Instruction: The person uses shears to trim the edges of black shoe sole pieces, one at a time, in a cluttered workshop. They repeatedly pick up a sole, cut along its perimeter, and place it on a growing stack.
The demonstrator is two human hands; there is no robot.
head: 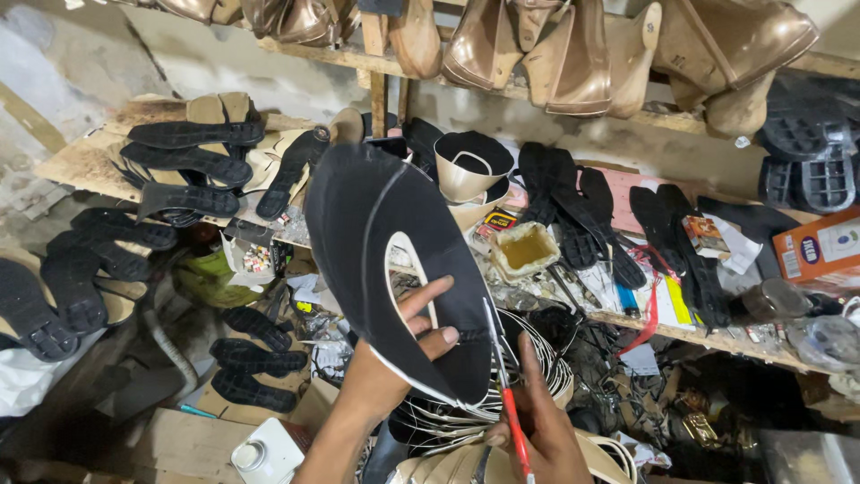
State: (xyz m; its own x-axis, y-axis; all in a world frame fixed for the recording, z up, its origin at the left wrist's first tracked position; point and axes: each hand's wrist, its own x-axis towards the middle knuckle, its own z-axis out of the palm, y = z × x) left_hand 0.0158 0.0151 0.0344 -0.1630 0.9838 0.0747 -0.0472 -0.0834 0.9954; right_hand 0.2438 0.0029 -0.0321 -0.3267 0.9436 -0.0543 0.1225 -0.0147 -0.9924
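My left hand point(399, 354) holds up a black shoe upper point(376, 233) with a white edge and an oval opening; thumb and fingers pinch it near the opening. My right hand point(533, 426) grips a thin tool with a red handle point(512, 421), whose metal tip reaches up to the upper's lower right edge. Below both hands lies a stack of similar black and cream uppers point(466, 421).
A wooden bench point(81, 161) carries several black soles point(193, 161), an open pot of yellow glue point(524, 249), an orange box point(820, 242) and small clutter. Tan shoe lasts point(573, 54) hang on a rack above. More soles lie at left point(54, 296). A white can point(264, 455) stands below.
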